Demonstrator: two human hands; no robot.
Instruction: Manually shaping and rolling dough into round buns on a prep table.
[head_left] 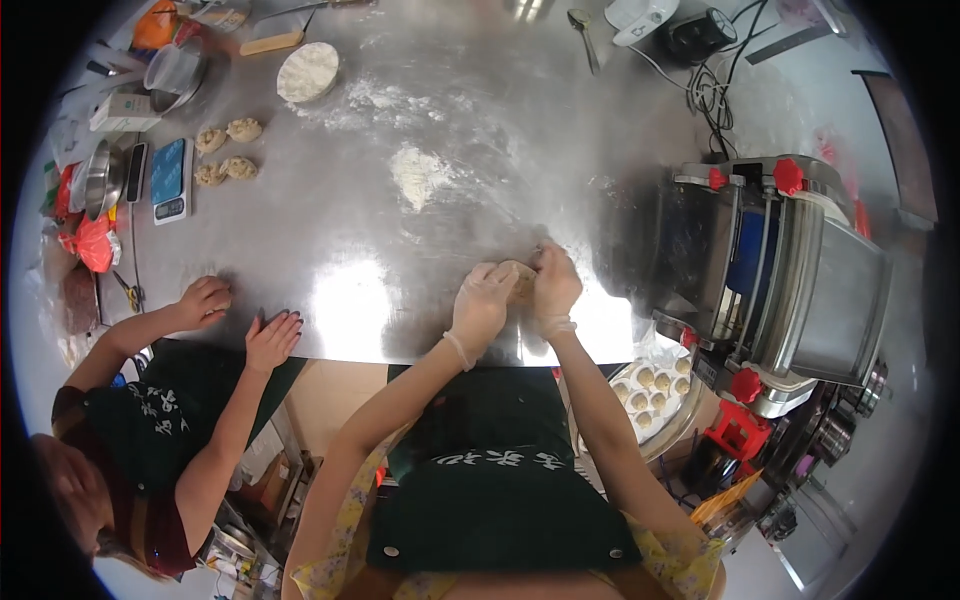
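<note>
Near the front edge of the steel table, a flattened piece of tan dough [522,285] is held up between my two hands. My left hand [479,305], in a clear thin glove, is closed on its left side with the fingers over its upper edge. My right hand [556,288], gloved as well, grips the dough's right side with bent fingers; its fingertips are partly hidden. A pile of white flour [419,177] lies on the table beyond my hands.
At left, a co-worker's hands [240,325] rest on the table [440,345]. Several dough lumps [240,168], a blue-topped scale [170,175] and a flour bowl [308,73] sit beyond. Right stands a steel roller machine [790,280]; below it, a tray of round dough pieces [640,440].
</note>
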